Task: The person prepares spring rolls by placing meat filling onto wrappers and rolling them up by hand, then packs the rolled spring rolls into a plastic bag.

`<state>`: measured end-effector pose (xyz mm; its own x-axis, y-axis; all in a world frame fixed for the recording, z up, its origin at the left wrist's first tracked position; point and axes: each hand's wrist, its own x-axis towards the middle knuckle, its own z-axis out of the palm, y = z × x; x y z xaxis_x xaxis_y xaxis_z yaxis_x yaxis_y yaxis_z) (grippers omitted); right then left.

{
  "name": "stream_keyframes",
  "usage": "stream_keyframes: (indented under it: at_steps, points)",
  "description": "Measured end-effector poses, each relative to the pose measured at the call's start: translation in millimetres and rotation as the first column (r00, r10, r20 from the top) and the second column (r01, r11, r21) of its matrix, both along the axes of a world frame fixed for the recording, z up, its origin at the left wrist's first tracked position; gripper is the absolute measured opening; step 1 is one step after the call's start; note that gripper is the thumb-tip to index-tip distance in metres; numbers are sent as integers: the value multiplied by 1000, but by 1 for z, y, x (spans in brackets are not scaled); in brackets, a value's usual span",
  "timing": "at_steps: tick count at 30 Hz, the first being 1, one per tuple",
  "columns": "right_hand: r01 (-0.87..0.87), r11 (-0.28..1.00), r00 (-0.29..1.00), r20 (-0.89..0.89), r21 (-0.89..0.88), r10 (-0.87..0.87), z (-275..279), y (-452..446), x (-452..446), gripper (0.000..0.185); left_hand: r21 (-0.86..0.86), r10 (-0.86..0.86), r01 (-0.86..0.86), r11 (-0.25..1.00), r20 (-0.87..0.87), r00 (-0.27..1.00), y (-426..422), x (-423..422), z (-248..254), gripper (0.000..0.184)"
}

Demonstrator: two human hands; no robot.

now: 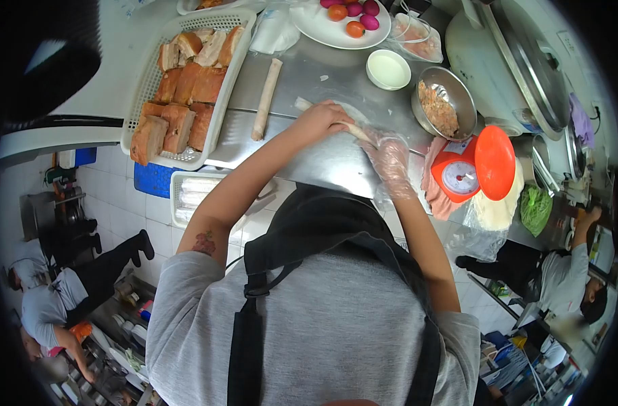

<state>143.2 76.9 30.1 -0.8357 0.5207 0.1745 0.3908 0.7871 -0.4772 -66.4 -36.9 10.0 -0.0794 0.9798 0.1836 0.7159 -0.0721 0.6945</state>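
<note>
A long, pale wrapped roll (pixel 356 132) lies on the steel worktop (pixel 329 166) between my two hands. The fingers of my bare left hand (pixel 320 119) curl over its far left part. My right hand (pixel 390 159), in a clear plastic glove, grips its near right end. A thin translucent sheet (pixel 349 111) lies just behind the roll, partly hidden by my hands. Another pale roll (pixel 266 101) rests on the steel left of my hands. To the right stands a metal bowl (pixel 421 122) with minced filling (pixel 437 108) in it.
A white basket (pixel 217 128) of roasted pork slabs (pixel 187 84) stands at left, above a white tray (pixel 179 220) of rolls. Behind are a plate (pixel 316 30) of colored eggs and a pale green bowl (pixel 388 70). An orange scale (pixel 461 177) sits at right. Other people work at both sides.
</note>
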Motion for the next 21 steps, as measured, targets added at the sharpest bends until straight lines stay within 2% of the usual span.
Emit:
stream_keyframes:
  at_steps: [3,4,7,8,11,12,15,17,20,21]
  points:
    - [43,993,999,-19,108,-41,0,0,26,35,-43,-23,22,999,-26,999,4,-4,-1,22]
    - [77,984,987,125,161,-97,12,-5,31,36,-46,-29,27,999,-49,998,5,-5,-1,21]
    - [120,983,973,179,139,-144,25,-4,42,38,-109,-57,49,993,-72,996,9,-6,2,20]
    - [93,983,953,270,161,-134,30,-2,44,43,-140,-66,55,989,-72,995,10,-7,5,20]
    - [100,961,975,167,256,-146,33,-5,27,50,-202,-104,86,976,-79,991,15,-12,15,20]
    - [135,975,957,233,174,-174,45,-13,11,52,-243,-122,101,965,-72,990,19,-14,15,21]
    - [11,982,1000,-9,188,-10,9,-14,-20,48,-358,-169,132,924,-73,983,35,-23,10,25]
    - [10,988,999,42,157,-17,4,-18,-33,44,-422,-194,137,896,-96,976,45,-27,4,27]
    - [-9,993,999,36,114,5,-4,-17,-35,38,-412,-202,154,898,-74,977,48,-34,-5,35]
    - [-19,995,1000,23,98,17,-8,-16,-33,37,-358,-161,139,923,-32,986,45,-33,-5,37]
